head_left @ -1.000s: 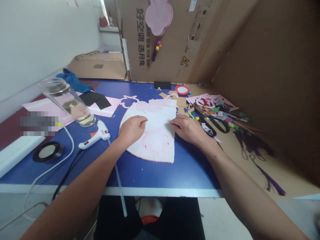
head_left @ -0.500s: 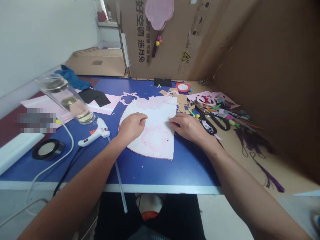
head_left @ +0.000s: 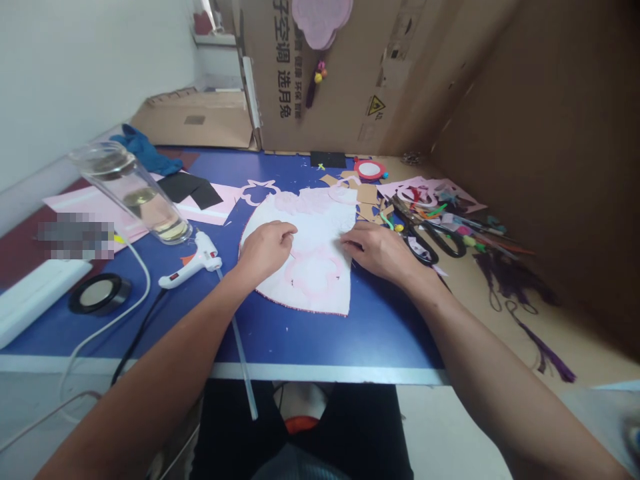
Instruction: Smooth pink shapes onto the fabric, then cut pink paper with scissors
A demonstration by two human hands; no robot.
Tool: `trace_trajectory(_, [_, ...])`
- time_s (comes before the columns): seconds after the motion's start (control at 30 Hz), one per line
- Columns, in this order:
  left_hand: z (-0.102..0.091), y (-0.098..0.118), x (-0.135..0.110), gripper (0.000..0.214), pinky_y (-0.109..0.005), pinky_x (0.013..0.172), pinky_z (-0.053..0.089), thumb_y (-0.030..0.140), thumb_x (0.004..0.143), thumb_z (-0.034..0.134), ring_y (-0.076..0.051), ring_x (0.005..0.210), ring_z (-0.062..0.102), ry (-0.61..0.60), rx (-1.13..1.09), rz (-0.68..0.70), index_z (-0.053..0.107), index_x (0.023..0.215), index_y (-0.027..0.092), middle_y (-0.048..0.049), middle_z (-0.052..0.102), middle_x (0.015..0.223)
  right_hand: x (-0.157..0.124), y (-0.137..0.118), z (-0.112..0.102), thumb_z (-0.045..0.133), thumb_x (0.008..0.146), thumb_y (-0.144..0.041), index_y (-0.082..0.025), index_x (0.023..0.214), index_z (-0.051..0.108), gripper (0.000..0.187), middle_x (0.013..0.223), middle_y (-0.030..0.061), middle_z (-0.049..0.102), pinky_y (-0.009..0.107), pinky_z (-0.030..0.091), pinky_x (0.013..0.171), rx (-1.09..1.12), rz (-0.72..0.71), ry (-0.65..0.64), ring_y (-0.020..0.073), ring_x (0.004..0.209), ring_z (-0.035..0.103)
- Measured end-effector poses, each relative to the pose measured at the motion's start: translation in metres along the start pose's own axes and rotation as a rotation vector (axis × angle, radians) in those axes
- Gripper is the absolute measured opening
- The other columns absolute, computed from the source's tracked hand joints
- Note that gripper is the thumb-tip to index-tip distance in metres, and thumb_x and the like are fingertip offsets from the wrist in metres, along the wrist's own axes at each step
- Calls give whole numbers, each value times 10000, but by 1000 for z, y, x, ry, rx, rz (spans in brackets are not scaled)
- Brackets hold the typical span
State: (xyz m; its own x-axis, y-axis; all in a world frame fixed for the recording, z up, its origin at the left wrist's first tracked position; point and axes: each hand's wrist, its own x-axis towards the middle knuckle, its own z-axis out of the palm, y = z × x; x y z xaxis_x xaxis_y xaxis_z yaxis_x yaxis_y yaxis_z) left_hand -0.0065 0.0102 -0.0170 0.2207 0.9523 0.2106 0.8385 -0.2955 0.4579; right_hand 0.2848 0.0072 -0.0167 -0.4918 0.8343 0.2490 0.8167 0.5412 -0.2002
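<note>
Well, the work surface is a blue table top (head_left: pixel 320 343) with a pale front edge, backed by a brown cardboard wall (head_left: pixel 320 87) in the head view. A fan-shaped white sheet with pink shapes (head_left: pixel 315 267) lies flat in the table's middle, its curved edge swinging round the near and left sides, its straighter edge running away from the person on the right. The left hand (head_left: pixel 265 252) rests on it with fingers loosely curled; the right hand (head_left: pixel 375 250) lies on its right part, fingers close together and slightly spread at the tips. Whether either pinches something small, I cannot tell. Left of the sheet sits a white hot glue gun (head_left: pixel 193 261); right of it, black-handled scissors (head_left: pixel 430 237) lie on scattered paper scraps.
</note>
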Motion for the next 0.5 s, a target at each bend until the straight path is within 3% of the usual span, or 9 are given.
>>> trace_trajectory(0.5, [1, -1, 0, 348, -437, 1063, 606, 138, 1010, 577, -286, 1188, 785, 54, -115, 56, 857, 1190, 241, -84, 856, 1263, 0, -2, 0, 585, 1078, -213, -216, 1037, 863, 281, 1079, 112, 782, 347, 380, 732, -17, -3, 10, 245, 915, 670])
